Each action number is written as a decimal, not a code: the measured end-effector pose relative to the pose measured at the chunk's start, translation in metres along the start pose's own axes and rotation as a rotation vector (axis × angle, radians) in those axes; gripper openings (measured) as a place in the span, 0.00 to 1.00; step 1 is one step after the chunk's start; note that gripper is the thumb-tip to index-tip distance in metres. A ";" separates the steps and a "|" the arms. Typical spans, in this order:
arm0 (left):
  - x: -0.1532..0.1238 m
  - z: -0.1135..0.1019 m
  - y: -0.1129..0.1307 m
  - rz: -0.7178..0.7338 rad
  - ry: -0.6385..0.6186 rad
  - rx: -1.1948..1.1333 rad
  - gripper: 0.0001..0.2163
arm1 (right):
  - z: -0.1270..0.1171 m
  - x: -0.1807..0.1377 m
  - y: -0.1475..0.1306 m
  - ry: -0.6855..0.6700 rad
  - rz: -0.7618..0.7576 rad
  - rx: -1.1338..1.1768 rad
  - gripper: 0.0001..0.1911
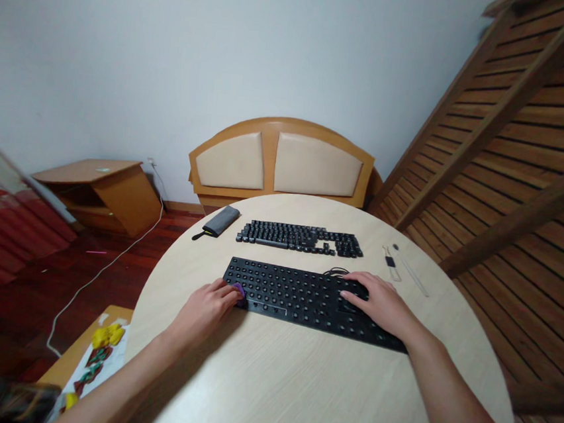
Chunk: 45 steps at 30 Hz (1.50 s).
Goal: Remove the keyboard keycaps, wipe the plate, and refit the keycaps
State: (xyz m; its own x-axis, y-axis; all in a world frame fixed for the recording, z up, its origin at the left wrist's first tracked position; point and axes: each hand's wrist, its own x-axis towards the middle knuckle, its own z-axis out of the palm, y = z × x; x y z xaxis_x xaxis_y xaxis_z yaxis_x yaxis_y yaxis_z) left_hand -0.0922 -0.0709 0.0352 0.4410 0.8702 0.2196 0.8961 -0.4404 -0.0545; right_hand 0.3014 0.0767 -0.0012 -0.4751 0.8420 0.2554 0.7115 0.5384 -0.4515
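A black keyboard base (298, 296) with its keycaps off and bare switches showing lies slightly slanted on the round table. My left hand (213, 304) is closed on a small purple cloth (240, 289) that touches the left end of this base. Most of the cloth is hidden by the fingers. Over the right part of the base rests my right hand (378, 300), thumb and fingers apart, lying on the switches. Behind the base, loose black keycaps (284, 235) are laid out in keyboard order, with a gap toward the right.
A grey pouch (224, 221) lies at the table's (295, 386) back left. To the right are a metal wire tool (391, 262) and a thin brush-like stick (410, 270). A coiled black cable (336, 271) sits behind the base. A wooden slatted frame (516, 161) leans at right.
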 end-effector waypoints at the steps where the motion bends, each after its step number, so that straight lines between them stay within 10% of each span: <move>1: 0.001 0.001 0.000 0.000 -0.001 -0.003 0.10 | 0.000 0.000 0.000 0.000 0.002 -0.002 0.19; 11: 0.013 0.000 0.004 -0.198 -0.070 -0.141 0.09 | -0.001 -0.001 -0.001 -0.002 0.003 -0.011 0.20; 17: 0.006 -0.002 -0.023 -0.413 0.096 -0.228 0.11 | 0.000 0.000 0.000 -0.004 -0.003 0.006 0.21; 35: 0.016 -0.008 0.001 0.052 -0.144 -0.041 0.11 | 0.001 -0.001 0.003 0.003 -0.016 -0.006 0.20; 45: 0.000 0.000 -0.017 -0.016 0.042 -0.015 0.11 | 0.002 -0.001 0.003 0.005 -0.010 -0.009 0.20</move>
State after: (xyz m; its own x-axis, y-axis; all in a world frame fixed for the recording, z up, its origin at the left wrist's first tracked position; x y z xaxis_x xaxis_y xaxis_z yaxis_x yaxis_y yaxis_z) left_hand -0.1075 -0.0629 0.0361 0.4235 0.8675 0.2609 0.9023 -0.4295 -0.0364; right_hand 0.3029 0.0774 -0.0039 -0.4793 0.8368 0.2645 0.7116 0.5470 -0.4410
